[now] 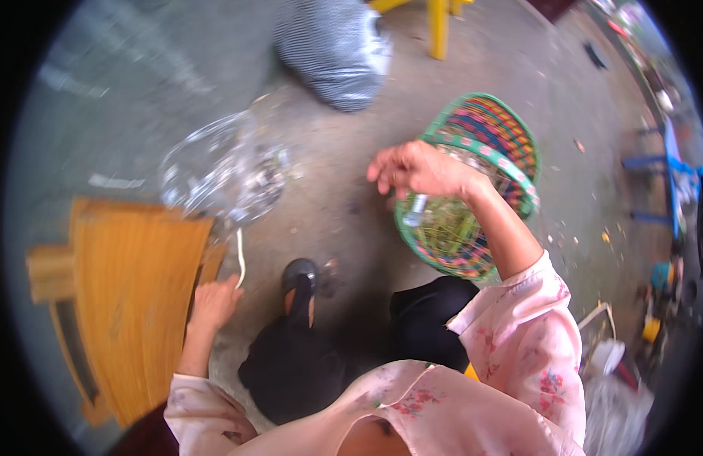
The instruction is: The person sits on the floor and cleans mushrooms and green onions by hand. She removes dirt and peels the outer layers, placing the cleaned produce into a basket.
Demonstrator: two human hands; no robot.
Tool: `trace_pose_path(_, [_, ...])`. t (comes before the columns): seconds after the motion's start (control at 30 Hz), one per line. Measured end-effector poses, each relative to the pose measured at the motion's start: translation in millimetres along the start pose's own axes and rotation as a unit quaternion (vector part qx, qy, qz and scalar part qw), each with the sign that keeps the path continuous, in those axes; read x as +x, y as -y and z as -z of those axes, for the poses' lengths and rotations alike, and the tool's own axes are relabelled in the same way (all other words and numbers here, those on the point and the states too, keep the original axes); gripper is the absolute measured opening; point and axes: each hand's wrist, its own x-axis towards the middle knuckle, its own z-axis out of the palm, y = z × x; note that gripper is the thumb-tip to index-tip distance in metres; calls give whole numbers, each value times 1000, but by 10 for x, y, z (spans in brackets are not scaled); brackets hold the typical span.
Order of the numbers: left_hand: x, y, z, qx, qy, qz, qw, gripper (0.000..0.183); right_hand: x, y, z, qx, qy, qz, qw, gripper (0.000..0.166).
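My left hand (216, 303) grips one end of a thin white strip (241, 256) beside the wooden stool or bench. The strip runs up to a clear plastic bag (206, 165) on the floor, with small blurred bits in or beside it. Over the left edge of a colourful woven basket (405, 225) hovers my right hand (417, 168), blurred, fingers loosely bent; I see nothing clearly held in it. Green stalks (451, 225) and a pale object (415, 211) lie in the basket, whose green handle arches behind my wrist.
A wooden bench or small table (138, 308) stands at the left. Ahead are a striped cloth-like bundle (334, 57) and a yellow plastic stool's leg (437, 34). A blue plastic stool (670, 176) is at the far right. Plastic sheeting (616, 416) lies at the lower right.
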Motion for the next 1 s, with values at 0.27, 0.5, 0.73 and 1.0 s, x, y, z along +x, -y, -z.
trace_pose_path(0.27, [589,162,-1666,-13,106,97,990,28,-1604,-1141,-158,-192,-176,-239,935,17])
trace_pose_path(0.5, [569,-144,-1103,-104,30,66,992,37,-1340,-1514,-549,-223,-118,-445,859,48])
trace_pose_path(0.73, [1035,-885,-221,-298,-111,-76,945,31,-939,-2305,-781,134,-488,-440,742,64])
trace_pose_path(1.0, [1716,-2363,511,-603,-75,-278,744,34,-1242,-1526,-603,449,-498,-260,695,38])
